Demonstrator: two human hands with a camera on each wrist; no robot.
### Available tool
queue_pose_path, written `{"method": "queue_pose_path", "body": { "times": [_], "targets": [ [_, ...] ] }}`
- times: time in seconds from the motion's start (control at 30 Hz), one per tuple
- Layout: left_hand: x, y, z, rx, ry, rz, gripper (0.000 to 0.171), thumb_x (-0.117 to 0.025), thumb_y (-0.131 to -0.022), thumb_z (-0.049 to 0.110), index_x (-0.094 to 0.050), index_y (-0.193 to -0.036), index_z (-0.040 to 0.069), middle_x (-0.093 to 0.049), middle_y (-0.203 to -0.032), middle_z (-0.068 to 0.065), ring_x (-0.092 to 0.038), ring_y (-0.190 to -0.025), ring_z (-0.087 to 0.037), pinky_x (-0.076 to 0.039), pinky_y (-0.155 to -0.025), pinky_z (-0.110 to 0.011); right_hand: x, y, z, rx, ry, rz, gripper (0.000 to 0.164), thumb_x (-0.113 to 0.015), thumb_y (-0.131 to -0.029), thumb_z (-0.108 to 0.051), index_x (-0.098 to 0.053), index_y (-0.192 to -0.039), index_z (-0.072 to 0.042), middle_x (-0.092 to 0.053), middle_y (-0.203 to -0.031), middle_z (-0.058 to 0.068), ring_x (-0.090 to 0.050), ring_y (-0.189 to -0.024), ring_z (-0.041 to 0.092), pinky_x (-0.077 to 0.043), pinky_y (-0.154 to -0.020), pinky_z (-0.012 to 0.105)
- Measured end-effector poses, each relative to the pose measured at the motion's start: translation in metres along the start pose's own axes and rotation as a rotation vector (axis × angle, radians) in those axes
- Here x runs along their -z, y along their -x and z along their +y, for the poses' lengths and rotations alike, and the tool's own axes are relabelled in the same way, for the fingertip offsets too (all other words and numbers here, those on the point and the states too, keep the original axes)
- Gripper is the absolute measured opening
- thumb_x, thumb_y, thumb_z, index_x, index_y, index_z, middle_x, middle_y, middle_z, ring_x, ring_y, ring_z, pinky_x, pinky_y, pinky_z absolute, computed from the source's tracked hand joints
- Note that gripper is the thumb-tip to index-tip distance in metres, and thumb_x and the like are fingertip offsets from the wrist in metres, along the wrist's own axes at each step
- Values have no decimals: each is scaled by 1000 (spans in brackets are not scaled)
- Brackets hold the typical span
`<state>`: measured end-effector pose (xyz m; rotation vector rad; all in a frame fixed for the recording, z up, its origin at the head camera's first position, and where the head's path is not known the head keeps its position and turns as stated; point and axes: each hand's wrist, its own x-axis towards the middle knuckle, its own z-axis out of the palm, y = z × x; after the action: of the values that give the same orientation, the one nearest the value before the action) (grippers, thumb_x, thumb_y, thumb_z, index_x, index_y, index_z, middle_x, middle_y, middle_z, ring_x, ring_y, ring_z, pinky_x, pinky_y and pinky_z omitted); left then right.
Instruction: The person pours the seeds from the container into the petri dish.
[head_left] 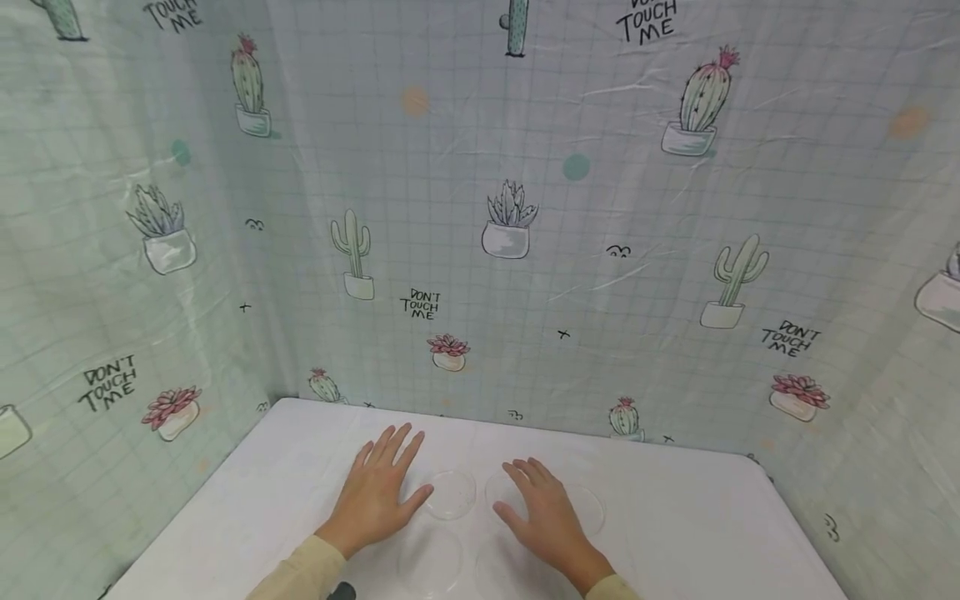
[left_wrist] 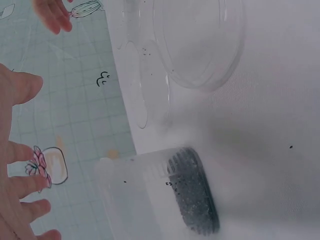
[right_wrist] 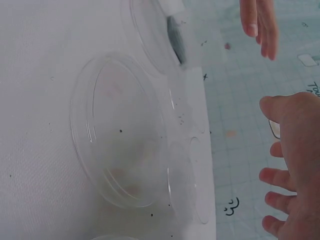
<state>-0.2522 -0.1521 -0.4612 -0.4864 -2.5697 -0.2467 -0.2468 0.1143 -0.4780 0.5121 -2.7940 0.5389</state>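
Observation:
My left hand (head_left: 378,492) hovers over the white table with its fingers spread and holds nothing. Its thumb overlaps the edge of a clear, shallow round dish (head_left: 456,498) in the head view. To the right my right hand (head_left: 547,517) is also empty, fingers extended, partly covering other clear dishes, one of which shows at its right (head_left: 592,510). Closer to me lies another clear dish (head_left: 431,562). A large dish (right_wrist: 120,130) fills the middle of the right wrist view. Near my left hand stands a translucent container (left_wrist: 135,195) with dark grainy material (left_wrist: 192,192) at its bottom.
The white tabletop (head_left: 690,517) ends at a straight back edge. A cloth curtain (head_left: 450,167) printed with cacti and a grid rises behind it and on both sides. In the head view the dark material (head_left: 342,592) shows at the bottom edge, beside my left sleeve (head_left: 300,571).

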Motion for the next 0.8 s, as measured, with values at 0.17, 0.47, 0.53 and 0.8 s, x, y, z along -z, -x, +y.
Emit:
{"method": "queue_pose_path", "body": {
  "times": [0.17, 0.47, 0.53, 0.8],
  "targets": [
    [0, 1, -5, 21, -10, -4, 73, -57, -79, 56, -39, -139, 19, -40, -143, -6, -33, -134, -30, -31, -105, -55, -2, -1, -1, -3, -8, 7, 60, -47, -85, -59, -48, -131, -21, -49, -134, 2, -39, -130, 29, -36, -103, 55],
    [-3, 3, -10, 39, 2, 9, 74, -61, -77, 53, -40, -138, 17, -40, -142, -8, -34, -133, -32, -30, -104, -56, -6, -4, -3, -17, -38, -33, 58, -49, -85, -57, -47, -132, -21, -48, -136, 2, -36, -132, 28, -34, -105, 54],
    [-4, 4, -10, 39, 4, 11, 74, -61, -77, 53, -40, -138, 17, -41, -142, -8, -34, -133, -32, -30, -104, -56, -7, -5, -2, -26, -30, -43, 58, -49, -85, -56, -46, -132, -22, -47, -136, 2, -36, -132, 28, -34, -104, 55],
    [-5, 6, -17, 59, -11, 24, 73, -61, -77, 53, -40, -138, 17, -42, -141, -9, -35, -132, -32, -33, -102, -55, -12, -5, -2, -41, -54, -30, 53, -55, -85, -49, -49, -130, -21, -50, -134, 3, -38, -130, 29, -35, -103, 55]
  ]
}}
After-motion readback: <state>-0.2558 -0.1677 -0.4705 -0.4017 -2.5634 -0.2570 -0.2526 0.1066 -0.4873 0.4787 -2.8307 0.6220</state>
